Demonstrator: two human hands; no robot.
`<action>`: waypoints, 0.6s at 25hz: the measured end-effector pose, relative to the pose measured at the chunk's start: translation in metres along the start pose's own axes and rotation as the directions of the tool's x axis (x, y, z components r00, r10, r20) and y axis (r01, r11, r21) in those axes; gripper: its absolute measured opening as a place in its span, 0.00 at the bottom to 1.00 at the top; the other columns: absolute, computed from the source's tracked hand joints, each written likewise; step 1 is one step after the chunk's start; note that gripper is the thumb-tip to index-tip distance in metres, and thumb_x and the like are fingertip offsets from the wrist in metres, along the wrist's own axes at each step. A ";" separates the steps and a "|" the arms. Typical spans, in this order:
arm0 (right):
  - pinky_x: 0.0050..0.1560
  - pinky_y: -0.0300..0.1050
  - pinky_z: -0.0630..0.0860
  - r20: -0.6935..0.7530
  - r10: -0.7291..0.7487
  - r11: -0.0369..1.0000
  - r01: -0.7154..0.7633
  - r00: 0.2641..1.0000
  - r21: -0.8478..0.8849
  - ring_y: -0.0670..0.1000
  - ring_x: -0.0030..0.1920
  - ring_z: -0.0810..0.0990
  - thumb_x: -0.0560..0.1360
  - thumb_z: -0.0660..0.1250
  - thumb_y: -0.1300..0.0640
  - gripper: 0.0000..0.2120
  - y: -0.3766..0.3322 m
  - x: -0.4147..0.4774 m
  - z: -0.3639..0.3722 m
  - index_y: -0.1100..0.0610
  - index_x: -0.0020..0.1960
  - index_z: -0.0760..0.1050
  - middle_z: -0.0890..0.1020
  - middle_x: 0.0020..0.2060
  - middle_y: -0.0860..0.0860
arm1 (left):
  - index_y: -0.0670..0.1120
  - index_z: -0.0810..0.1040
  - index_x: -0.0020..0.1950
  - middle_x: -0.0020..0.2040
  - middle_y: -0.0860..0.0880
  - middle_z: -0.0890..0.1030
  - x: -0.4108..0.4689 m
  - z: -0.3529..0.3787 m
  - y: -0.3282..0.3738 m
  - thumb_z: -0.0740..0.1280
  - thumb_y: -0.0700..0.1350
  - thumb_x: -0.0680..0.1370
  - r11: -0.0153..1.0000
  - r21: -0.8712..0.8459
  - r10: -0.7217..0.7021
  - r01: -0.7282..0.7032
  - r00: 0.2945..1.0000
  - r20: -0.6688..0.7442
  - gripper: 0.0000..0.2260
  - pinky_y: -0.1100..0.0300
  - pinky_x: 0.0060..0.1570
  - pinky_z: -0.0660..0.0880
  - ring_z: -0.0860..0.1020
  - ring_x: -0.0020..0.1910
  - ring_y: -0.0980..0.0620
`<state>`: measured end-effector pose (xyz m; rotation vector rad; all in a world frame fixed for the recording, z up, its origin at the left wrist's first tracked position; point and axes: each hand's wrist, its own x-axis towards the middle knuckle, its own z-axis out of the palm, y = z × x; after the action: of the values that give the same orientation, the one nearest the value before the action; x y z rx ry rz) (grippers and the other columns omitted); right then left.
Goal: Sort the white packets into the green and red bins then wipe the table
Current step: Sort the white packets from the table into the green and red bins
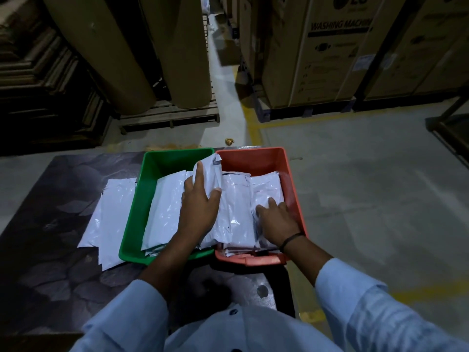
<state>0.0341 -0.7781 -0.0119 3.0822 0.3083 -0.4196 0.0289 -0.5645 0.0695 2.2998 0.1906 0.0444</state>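
**Operator:** What am I handling here?

**Spotter:** The white packet point(210, 174) in your left hand point(200, 207) looks like thin glossy film: light, limp and slick. It stands bent above the line where the green bin point(132, 224) meets the red bin point(297, 199). Your thumb clamps one face and your fingers point(199, 171) the other, so you have it firmly.

**Operator:** Where should I take hold?

**Spotter:** Pinch well in from the edge, thumb against fingers. A corner grip would likely let it droop or slide free.

**Operator:** And my other hand?

**Spotter:** Your right hand point(276, 219) lies flat on the stack point(266, 189) in the red bin, fingers spread, pressing rather than grasping. That seems wise, since glossy packets piled like this could skate over one another.

**Operator:** What remains?

**Spotter:** A loose pile point(111, 214) sits on the desk point(50, 250), just left of the green bin, with its packets overlapping. Lift those one at a time from a free edge, because they probably cling together.
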 end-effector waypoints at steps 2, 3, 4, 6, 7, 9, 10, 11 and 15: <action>0.58 0.54 0.72 -0.013 -0.015 1.000 0.015 1.000 0.008 0.64 0.57 0.74 0.72 0.64 0.57 0.16 0.002 -0.001 -0.006 0.51 0.59 0.72 0.72 0.60 0.57 | 0.60 0.45 0.83 0.82 0.45 0.56 -0.004 0.003 0.006 0.61 0.53 0.83 1.000 0.003 0.013 -0.013 1.000 -0.004 0.34 0.41 0.72 0.66 0.60 0.79 0.41; 0.59 0.54 0.72 -0.031 -0.020 0.999 0.021 0.999 0.035 0.64 0.57 0.74 0.72 0.64 0.57 0.15 0.002 -0.002 -0.012 0.51 0.59 0.72 0.72 0.60 0.57 | 0.59 0.46 0.83 0.82 0.45 0.56 -0.006 0.006 0.009 0.62 0.52 0.83 1.000 0.002 0.026 -0.026 1.000 -0.004 0.33 0.43 0.72 0.65 0.60 0.79 0.41; 0.60 0.54 0.73 -0.070 -0.027 0.997 0.031 0.997 0.067 0.64 0.58 0.74 0.74 0.64 0.56 0.16 0.004 -0.004 -0.018 0.52 0.61 0.73 0.72 0.63 0.57 | 0.59 0.45 0.83 0.82 0.45 0.56 -0.007 0.008 0.012 0.61 0.52 0.83 0.999 0.001 0.037 -0.037 0.999 -0.001 0.34 0.45 0.71 0.65 0.60 0.78 0.41; 0.65 0.55 0.70 -0.240 -0.014 0.995 0.037 0.971 0.094 0.63 0.66 0.72 0.76 0.64 0.52 0.18 0.014 -0.008 -0.031 0.53 0.65 0.74 0.72 0.68 0.58 | 0.59 0.44 0.83 0.81 0.45 0.56 -0.005 0.015 0.017 0.61 0.52 0.83 0.999 0.008 0.049 -0.049 0.999 0.014 0.34 0.45 0.69 0.67 0.63 0.77 0.39; 0.66 0.56 0.69 -0.333 0.020 0.996 0.010 0.943 0.089 0.63 0.70 0.69 0.75 0.65 0.50 0.20 0.021 -0.009 -0.036 0.54 0.66 0.75 0.71 0.70 0.59 | 0.59 0.44 0.83 0.81 0.45 0.56 -0.004 0.020 0.020 0.61 0.52 0.83 0.998 0.030 0.049 -0.050 0.998 0.025 0.34 0.45 0.68 0.68 0.64 0.76 0.38; 0.66 0.60 0.67 -0.397 0.108 0.993 -0.076 0.911 0.096 0.64 0.72 0.65 0.73 0.67 0.50 0.23 0.034 -0.009 -0.039 0.54 0.66 0.74 0.69 0.73 0.59 | 0.57 0.43 0.83 0.81 0.45 0.55 -0.003 0.034 0.028 0.60 0.52 0.84 0.994 0.099 0.036 -0.040 0.998 0.050 0.34 0.44 0.66 0.69 0.65 0.74 0.37; 0.66 0.61 0.66 -0.373 0.136 0.989 -0.103 0.918 0.108 0.65 0.73 0.63 0.72 0.67 0.51 0.24 0.039 -0.009 -0.037 0.55 0.67 0.73 0.66 0.74 0.59 | 0.56 0.42 0.83 0.81 0.44 0.54 -0.002 0.043 0.032 0.60 0.52 0.84 0.990 0.135 0.032 -0.039 0.998 0.056 0.34 0.42 0.67 0.69 0.64 0.74 0.36; 0.67 0.61 0.66 -0.340 0.143 0.987 -0.108 0.929 0.122 0.65 0.74 0.62 0.72 0.67 0.53 0.25 0.044 -0.009 -0.032 0.55 0.68 0.72 0.63 0.76 0.59 | 0.54 0.41 0.83 0.81 0.43 0.52 -0.001 0.053 0.036 0.59 0.52 0.84 0.984 0.175 0.033 -0.042 0.998 0.056 0.34 0.41 0.68 0.68 0.63 0.74 0.34; 0.60 0.56 0.75 -0.333 0.093 0.983 -0.034 0.938 0.179 0.63 0.73 0.65 0.73 0.66 0.58 0.16 0.050 -0.012 -0.018 0.55 0.60 0.76 0.55 0.80 0.60 | 0.50 0.38 0.83 0.82 0.38 0.45 0.003 0.091 0.031 0.59 0.51 0.83 0.929 0.361 0.058 -0.085 0.995 0.084 0.36 0.39 0.75 0.58 0.53 0.80 0.32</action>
<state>0.0375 -0.8284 0.0076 3.3144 0.1817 0.1013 0.0439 -0.6514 0.0318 2.6744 0.0818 -0.0399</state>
